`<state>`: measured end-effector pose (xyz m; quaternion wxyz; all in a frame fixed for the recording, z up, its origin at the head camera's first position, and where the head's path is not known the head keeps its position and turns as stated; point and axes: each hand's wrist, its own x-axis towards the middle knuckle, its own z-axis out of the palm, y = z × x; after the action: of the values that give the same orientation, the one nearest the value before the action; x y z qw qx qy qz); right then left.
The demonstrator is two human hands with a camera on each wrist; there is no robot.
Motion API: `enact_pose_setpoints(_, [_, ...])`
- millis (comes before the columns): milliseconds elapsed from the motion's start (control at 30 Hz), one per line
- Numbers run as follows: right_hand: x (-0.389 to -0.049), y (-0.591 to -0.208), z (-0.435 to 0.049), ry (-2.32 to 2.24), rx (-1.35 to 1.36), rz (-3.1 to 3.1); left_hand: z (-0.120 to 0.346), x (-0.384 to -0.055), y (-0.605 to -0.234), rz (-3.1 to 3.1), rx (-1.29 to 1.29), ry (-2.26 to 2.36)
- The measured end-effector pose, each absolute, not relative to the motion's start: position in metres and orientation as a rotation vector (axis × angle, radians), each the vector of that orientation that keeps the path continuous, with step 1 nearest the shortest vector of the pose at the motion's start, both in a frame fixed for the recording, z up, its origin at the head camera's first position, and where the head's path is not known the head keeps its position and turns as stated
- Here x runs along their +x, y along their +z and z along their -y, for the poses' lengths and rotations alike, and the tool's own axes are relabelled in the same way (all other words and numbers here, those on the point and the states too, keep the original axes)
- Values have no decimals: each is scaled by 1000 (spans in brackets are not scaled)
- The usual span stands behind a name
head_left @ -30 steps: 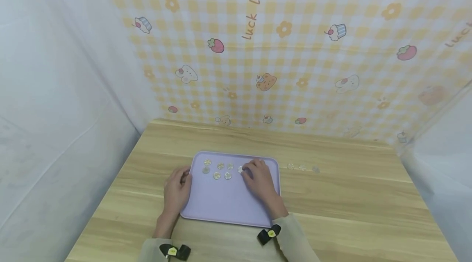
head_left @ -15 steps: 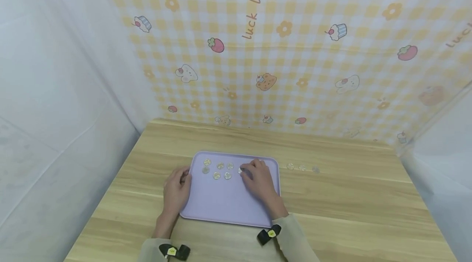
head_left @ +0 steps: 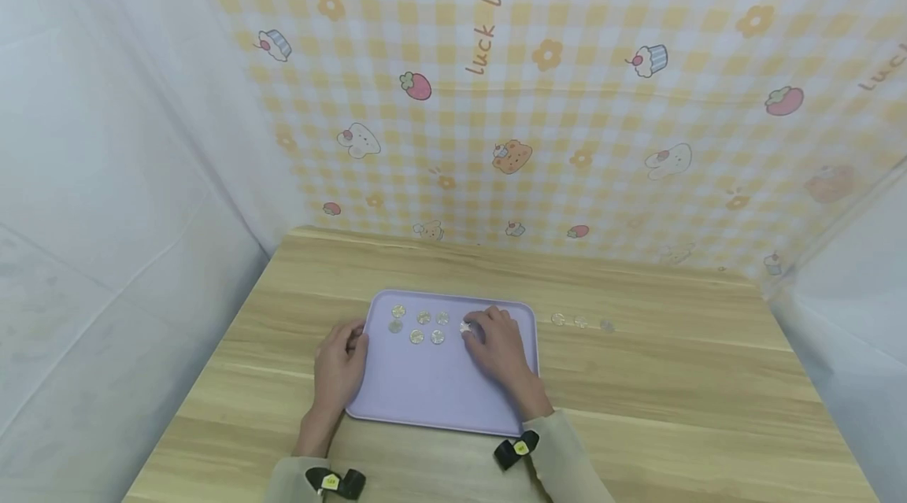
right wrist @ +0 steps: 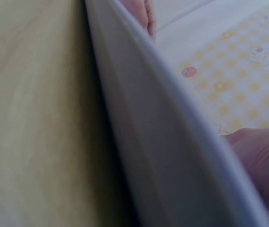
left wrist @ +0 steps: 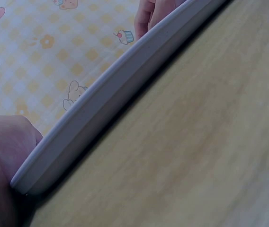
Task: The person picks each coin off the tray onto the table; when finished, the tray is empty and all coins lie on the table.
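1. The coin (head_left: 464, 327) on the tray (head_left: 432, 389) shows slightly more than half a second ago; the right hand (head_left: 501, 345) pinches it.
2. The left hand (head_left: 338, 365) touches the tray; whether its fingers grip cannot be told.
3. Fine adjustment seems underway.

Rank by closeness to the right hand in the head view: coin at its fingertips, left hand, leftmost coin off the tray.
1. Fingertip coin, just left.
2. Leftmost outside coin, right of the tray.
3. Left hand, tray's left edge.
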<state>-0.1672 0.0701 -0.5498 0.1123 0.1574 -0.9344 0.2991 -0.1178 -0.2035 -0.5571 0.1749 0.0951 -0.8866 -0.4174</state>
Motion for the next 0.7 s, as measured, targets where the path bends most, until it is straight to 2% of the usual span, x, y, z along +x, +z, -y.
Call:
enact_pose_setpoints(467, [-169,-551,-72,1097,338,2732,203,-119,-558,2507,263,-1182])
enact_pose_setpoints(700, [-169,-549,-73,1053,451,2693,204,-119,-558,2511,260,-1168])
